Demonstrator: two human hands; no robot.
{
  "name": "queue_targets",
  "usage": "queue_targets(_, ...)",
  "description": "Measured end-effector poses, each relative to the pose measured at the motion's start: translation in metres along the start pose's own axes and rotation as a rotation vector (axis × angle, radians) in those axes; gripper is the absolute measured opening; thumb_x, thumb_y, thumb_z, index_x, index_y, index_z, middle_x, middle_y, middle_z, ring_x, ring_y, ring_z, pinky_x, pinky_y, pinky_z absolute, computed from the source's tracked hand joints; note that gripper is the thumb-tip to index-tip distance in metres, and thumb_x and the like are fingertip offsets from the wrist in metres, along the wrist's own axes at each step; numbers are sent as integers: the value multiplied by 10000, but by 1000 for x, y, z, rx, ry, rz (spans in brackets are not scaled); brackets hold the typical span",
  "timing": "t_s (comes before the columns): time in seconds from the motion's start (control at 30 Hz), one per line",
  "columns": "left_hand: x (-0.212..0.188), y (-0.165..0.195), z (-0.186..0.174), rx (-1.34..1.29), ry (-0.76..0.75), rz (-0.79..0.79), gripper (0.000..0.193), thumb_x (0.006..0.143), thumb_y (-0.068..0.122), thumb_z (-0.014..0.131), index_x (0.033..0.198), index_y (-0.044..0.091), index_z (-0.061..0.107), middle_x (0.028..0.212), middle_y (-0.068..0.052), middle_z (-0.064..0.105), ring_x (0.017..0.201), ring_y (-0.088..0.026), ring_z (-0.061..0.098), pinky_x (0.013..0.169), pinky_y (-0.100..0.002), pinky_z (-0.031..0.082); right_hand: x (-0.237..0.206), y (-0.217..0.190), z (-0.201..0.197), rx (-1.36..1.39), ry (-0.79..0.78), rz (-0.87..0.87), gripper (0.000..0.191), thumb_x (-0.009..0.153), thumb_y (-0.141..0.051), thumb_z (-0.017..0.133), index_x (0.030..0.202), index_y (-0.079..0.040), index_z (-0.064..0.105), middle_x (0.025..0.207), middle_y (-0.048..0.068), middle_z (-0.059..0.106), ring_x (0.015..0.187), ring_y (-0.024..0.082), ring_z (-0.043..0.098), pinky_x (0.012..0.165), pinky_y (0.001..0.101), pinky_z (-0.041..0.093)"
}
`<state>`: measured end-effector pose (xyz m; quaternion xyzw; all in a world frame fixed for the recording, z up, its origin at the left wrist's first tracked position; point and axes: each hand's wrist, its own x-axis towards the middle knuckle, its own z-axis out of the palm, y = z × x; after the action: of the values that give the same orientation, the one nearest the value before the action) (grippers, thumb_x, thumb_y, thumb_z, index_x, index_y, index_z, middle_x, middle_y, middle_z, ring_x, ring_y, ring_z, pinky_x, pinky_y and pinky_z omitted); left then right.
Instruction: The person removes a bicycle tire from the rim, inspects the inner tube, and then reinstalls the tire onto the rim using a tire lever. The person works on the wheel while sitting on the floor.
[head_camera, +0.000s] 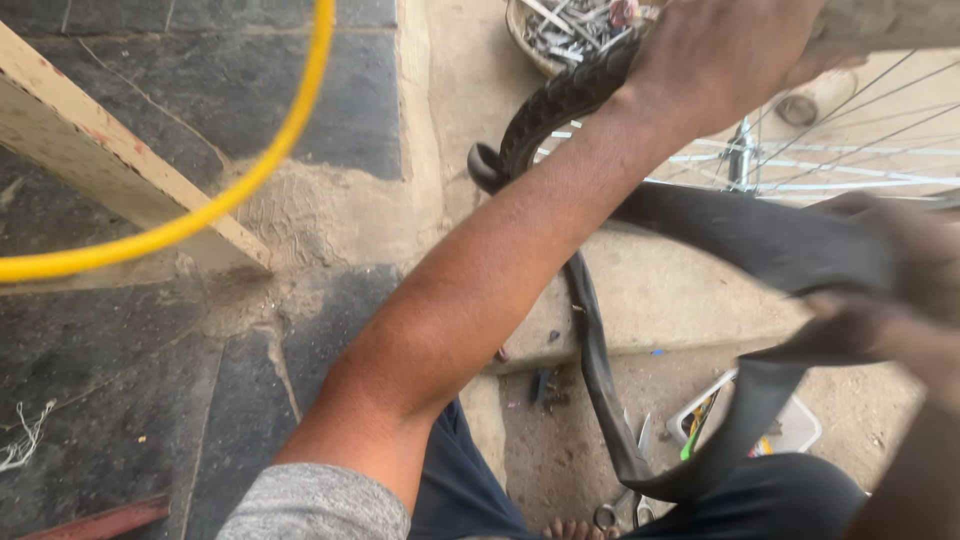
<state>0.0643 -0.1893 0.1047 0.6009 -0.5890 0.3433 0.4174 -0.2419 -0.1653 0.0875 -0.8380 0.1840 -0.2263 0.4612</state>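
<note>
Stone slabs and a concrete step (660, 300) lie below. The left hand (725, 50) is closed over the tyre (560, 100) on a spoked wheel (800, 165). The blurred right hand (885, 290) pinches a slack black inner tube (740, 235), which loops down towards spanners (620, 510). Far left of the fingers, a yellow hoop (240, 180) crosses a plank (120, 150).
</note>
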Motion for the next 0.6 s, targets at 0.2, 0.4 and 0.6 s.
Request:
queue_targets(0.2,1,-2,-21,34,67,13,652,824,646,722,1158,106,572,858,-62,711,742,-205,741,540,-345,592,40,120,-65,-278,739,352,519,990,-414,587,1369,-61,541,1218,147,653,966,254,625,796,351,499)
queue_targets(0.4,15,4,-20,43,-129,-102,650,877,611,701,1263,131,492,937,-93,707,812,-215,758,584,-347,613,69,172,60,473,395,816,604,1022,-558,462,1462,-146,503,1375,139,652,1114,327,646,861,414,484)
queue_targets(0.6,10,16,-11,81,-78,-66,518,854,569,741,1031,88,673,764,-70,718,690,-207,754,524,-345,604,94,154,149,91,-157,619,610,907,-391,680,1378,-14,586,1319,191,684,1195,294,639,946,450,519)
